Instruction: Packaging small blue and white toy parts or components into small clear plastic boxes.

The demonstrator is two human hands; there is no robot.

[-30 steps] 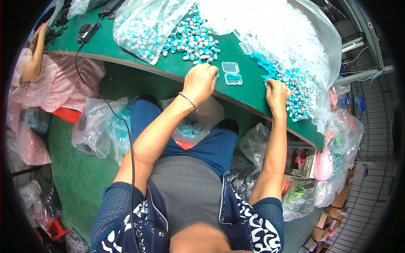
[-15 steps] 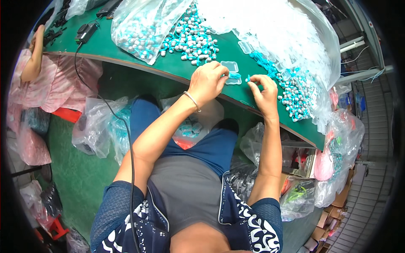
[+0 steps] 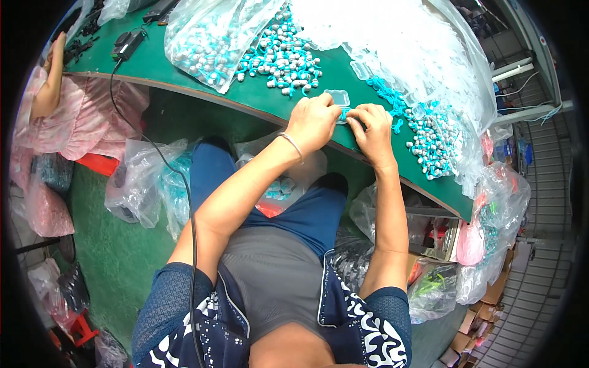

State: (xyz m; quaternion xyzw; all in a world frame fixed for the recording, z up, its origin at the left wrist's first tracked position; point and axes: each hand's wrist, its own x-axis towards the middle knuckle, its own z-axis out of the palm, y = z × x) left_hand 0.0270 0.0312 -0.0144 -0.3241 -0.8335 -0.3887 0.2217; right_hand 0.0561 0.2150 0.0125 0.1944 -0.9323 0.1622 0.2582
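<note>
A small clear plastic box (image 3: 337, 98) lies at the table's front edge with its lid tipped back, a teal piece (image 3: 343, 114) in its lower half. From the left, my left hand (image 3: 311, 124) closes its fingertips on the box's side. My right hand (image 3: 373, 134) meets it from the other side, thumb and fingers pinched together over the box; what they hold is hidden. Right of that hand are teal cord-like pieces (image 3: 385, 92) and a heap of small grey-and-teal parts (image 3: 432, 147). Another pile of such parts (image 3: 288, 61) lies beyond my left hand.
A clear bag of the same parts (image 3: 205, 52) rests on the green table (image 3: 334, 61). Many clear plastic boxes (image 3: 417, 49) are heaped at the far right. A black cable (image 3: 153, 150) hangs from a black device (image 3: 127, 45). Another person's arm (image 3: 55, 80) shows at left.
My right hand has moved left to the box, carrying the small teal-and-grey piece that showed in its fingertips. My left hand and the box have shifted slightly.
</note>
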